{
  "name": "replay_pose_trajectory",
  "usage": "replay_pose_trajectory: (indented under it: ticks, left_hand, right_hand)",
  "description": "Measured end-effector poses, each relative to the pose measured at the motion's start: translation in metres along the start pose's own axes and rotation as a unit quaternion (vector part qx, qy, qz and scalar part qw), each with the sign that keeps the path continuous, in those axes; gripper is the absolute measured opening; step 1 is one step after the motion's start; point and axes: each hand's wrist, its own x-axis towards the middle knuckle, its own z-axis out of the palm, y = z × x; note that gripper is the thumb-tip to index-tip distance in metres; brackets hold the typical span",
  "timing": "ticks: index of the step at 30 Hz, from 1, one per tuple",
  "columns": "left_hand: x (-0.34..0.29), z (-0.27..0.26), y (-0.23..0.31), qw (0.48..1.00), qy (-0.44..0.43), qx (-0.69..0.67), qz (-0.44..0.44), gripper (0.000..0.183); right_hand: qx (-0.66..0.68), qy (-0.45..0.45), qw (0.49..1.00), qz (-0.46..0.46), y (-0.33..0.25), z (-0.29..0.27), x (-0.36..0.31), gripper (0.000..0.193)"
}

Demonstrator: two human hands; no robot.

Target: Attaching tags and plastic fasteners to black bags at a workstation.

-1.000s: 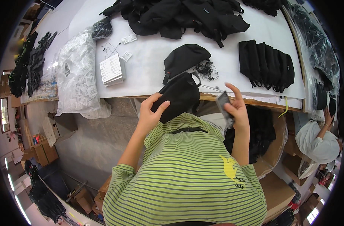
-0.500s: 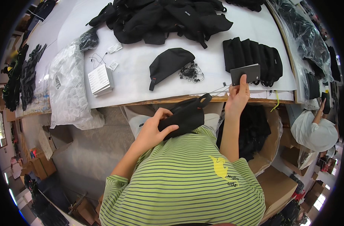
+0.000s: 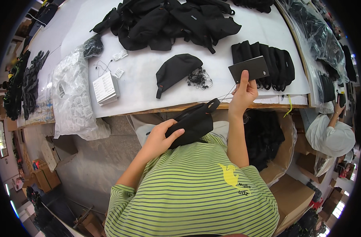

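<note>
Black fabric makes up the pouch [image 3: 196, 121] that my left hand [image 3: 164, 136] grips in front of my waist, near the table [image 3: 137, 85]. My right hand [image 3: 243, 93] pinches a black card [image 3: 252, 68] bearing a small pale mark. White cards [image 3: 105, 87] on the table carry dense print, too small to read. My fingers hide where the thin cord [image 3: 227, 94] meets the card; my left hand covers one pouch end.
</note>
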Motion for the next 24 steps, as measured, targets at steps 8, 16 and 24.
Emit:
replay_pose_trajectory:
  ticks: [8, 16, 24]
  left_hand:
    - [-0.002, -0.001, -0.003, 1.0, 0.015, -0.006, -0.012, 0.029]
    - [-0.007, 0.004, 0.01, 0.994, 0.031, 0.06, 0.083, 0.022]
    - [-0.005, 0.007, 0.008, 0.983, 0.018, 0.115, 0.141, 0.022]
  right_hand:
    - [0.045, -0.064, 0.997, 0.018, -0.019, -0.023, -0.005, 0.014]
    - [0.069, -0.07, 0.995, -0.023, -0.041, -0.041, -0.01, 0.015]
    - [0.04, -0.095, 0.993, -0.051, -0.044, -0.048, -0.015, 0.019]
